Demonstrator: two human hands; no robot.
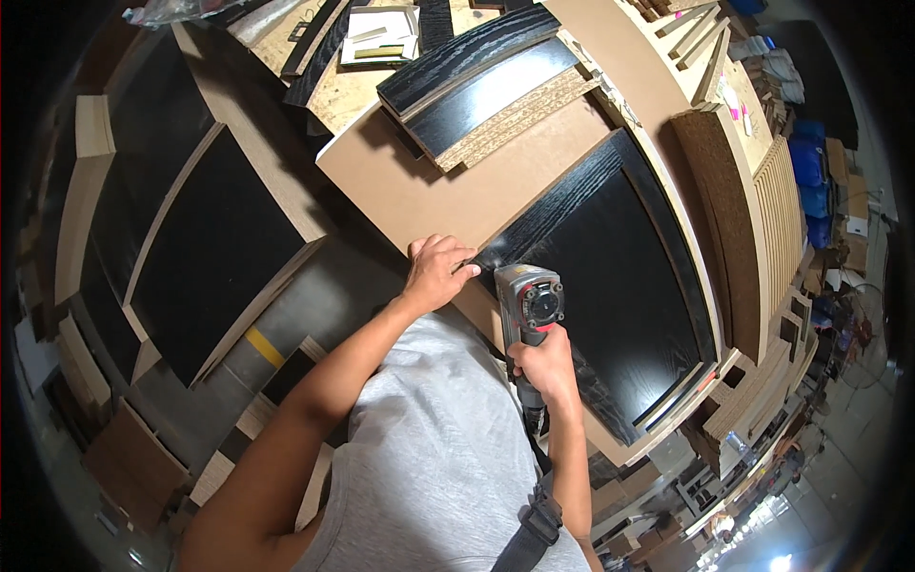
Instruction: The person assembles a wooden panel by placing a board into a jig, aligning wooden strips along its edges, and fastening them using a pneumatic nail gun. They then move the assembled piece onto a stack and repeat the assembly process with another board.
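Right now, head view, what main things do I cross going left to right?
Black panel beside the bench → left hand → power tool → thick brown board → blue items.

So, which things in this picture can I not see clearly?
In the head view:
Underside of the power tool: hidden by its own body.
Its grip: partly covered by the right hand.
Clear plastic bag: cut off by the top edge.
Small clutter at far right: too small to tell.

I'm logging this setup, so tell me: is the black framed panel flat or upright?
The black framed panel lies flat: its broad face is turned up toward the camera, with the brown board showing past its edges.
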